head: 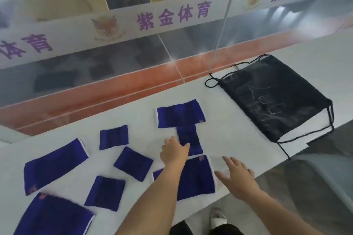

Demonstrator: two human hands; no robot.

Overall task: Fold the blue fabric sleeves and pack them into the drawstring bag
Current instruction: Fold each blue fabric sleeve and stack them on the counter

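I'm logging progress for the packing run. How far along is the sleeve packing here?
Hardly begun. Nothing looks packed: the black drawstring bag lies flat at the table's right. In hand: the left hand rests on a narrow blue sleeve; the right hand hovers open beside it. Left: eight blue pieces still spread over the white table.

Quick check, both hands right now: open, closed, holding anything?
Left hand: fingers resting on the narrow blue sleeve, grip unclear; cannot be told.
Right hand: open, fingers spread, holding nothing, over the white table.
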